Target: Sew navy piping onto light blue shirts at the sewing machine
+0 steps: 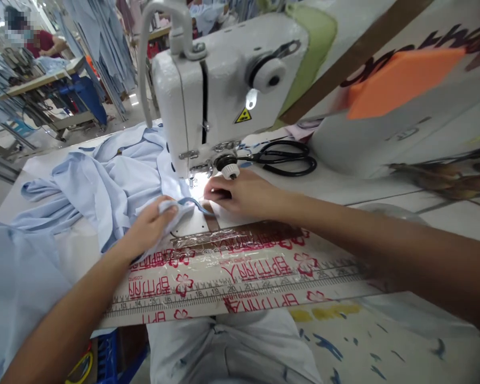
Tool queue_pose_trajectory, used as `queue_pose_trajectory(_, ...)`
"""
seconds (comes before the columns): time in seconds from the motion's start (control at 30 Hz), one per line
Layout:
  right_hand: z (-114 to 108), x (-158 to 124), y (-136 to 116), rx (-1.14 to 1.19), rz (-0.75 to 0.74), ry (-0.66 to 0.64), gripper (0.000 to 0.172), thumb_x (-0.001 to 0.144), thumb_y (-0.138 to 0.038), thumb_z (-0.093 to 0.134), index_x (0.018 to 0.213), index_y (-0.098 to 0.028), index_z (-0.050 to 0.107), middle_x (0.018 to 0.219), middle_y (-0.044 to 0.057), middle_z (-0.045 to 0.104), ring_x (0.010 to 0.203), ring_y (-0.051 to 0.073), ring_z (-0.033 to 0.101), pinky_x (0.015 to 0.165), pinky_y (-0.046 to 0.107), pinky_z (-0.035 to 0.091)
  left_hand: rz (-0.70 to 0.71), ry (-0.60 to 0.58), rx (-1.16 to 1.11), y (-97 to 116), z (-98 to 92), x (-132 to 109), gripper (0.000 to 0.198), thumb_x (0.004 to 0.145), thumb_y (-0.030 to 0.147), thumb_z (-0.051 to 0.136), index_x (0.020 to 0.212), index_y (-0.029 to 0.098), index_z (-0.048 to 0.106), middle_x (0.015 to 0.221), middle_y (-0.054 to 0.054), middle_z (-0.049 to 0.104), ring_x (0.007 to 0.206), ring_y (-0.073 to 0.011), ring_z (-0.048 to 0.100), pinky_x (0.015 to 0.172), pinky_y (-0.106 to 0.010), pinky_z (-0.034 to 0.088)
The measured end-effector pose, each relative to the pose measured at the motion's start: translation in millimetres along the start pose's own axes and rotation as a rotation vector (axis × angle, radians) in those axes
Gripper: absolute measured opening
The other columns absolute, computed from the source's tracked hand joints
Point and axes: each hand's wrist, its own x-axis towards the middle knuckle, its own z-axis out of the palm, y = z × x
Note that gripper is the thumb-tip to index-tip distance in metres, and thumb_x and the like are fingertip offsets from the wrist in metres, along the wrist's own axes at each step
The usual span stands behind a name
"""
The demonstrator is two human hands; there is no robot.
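Note:
My left hand [152, 226] is shut on a bunched fold of light blue shirt fabric [104, 186], which spreads over the white table to the left. My right hand [240, 194] lies just in front of the sewing machine's presser foot [198, 169], its fingertips by a narrow blue fabric edge [194, 204]. Its fingers hide where that edge ends. The white sewing machine head [224, 90] rises above both hands, with a small light shining down at the needle area. Black-handled scissors [280, 158] lie to the right of the foot.
A printed measuring tape [232, 282] runs along the table's near edge. An orange card [404, 80] is fixed at upper right. Behind the machine stand another sewing station [44, 85], hanging blue garments [100, 37] and a person [44, 45] in a red top. A blue crate [106, 357] sits below.

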Motion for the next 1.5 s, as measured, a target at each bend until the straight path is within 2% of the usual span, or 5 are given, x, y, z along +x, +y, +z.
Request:
queue_pose_trajectory(0.13, 17.3, -6.6, -1.4, 0.105, -0.259, 0.21, 0.021, 0.088, -0.024, 0.042, 0.087, -0.018, 0.062, 0.092, 0.004, 0.063, 0.08, 0.014, 0.057, 0.066, 0.025, 0.04, -0.359, 0.162, -0.514, -5.4, -11.4, 5.6, 0.033, 0.067, 0.039, 0.067, 0.087, 0.014, 0.059, 0.075, -0.001, 0.061, 0.068, -0.0152, 0.058, 0.06, -0.025, 0.047)
queue_pose_trajectory(0.3, 33.2, -1.7, -3.0, 0.065, -0.295, 0.358, 0.015, 0.085, -0.018, 0.046, 0.084, -0.017, 0.062, 0.087, 0.003, 0.062, 0.076, 0.013, 0.056, 0.061, 0.024, 0.039, -0.362, 0.13, -0.619, -6.7, -7.7, 5.3, 0.034, 0.062, 0.039, 0.073, 0.082, 0.014, 0.06, 0.072, 0.0, 0.059, 0.065, -0.0126, 0.054, 0.058, -0.022, 0.042)
queue_pose_trajectory(0.73, 27.3, -8.7, 3.3, 0.054, -0.31, 0.316, 0.021, 0.082, -0.017, 0.043, 0.09, -0.018, 0.062, 0.087, 0.004, 0.063, 0.071, 0.012, 0.055, 0.058, 0.024, 0.035, 0.086, -0.101, 0.168, 4.5, -3.1, -2.5, 0.022, 0.09, 0.034, 0.037, 0.087, 0.016, 0.05, 0.073, -0.002, 0.054, 0.066, -0.0143, 0.048, 0.063, -0.03, 0.041)
queue_pose_trajectory(0.97, 9.2, -10.7, 9.3, -0.123, -0.394, 0.002, 0.04, 0.07, -0.013, 0.048, 0.107, -0.022, 0.063, 0.092, 0.003, 0.065, 0.071, 0.015, 0.056, 0.051, 0.026, 0.025, 0.736, 0.098, 0.969, 1.9, 36.5, -24.2, 0.019, 0.087, 0.005, 0.036, 0.088, 0.005, 0.054, 0.11, -0.02, 0.057, 0.111, -0.0265, 0.049, 0.097, -0.041, 0.04)
queue_pose_trajectory(1.5, -14.4, -15.2, 2.6, -0.185, -0.135, -0.178, 0.035, 0.078, -0.019, 0.049, 0.113, -0.015, 0.055, 0.095, 0.009, 0.065, 0.069, 0.018, 0.058, 0.058, 0.03, 0.037, 0.762, 0.192, 1.093, 2.4, 43.3, -25.2, 0.015, 0.084, 0.0, 0.039, 0.091, 0.003, 0.052, 0.102, -0.02, 0.061, 0.099, -0.0264, 0.058, 0.087, -0.038, 0.05)
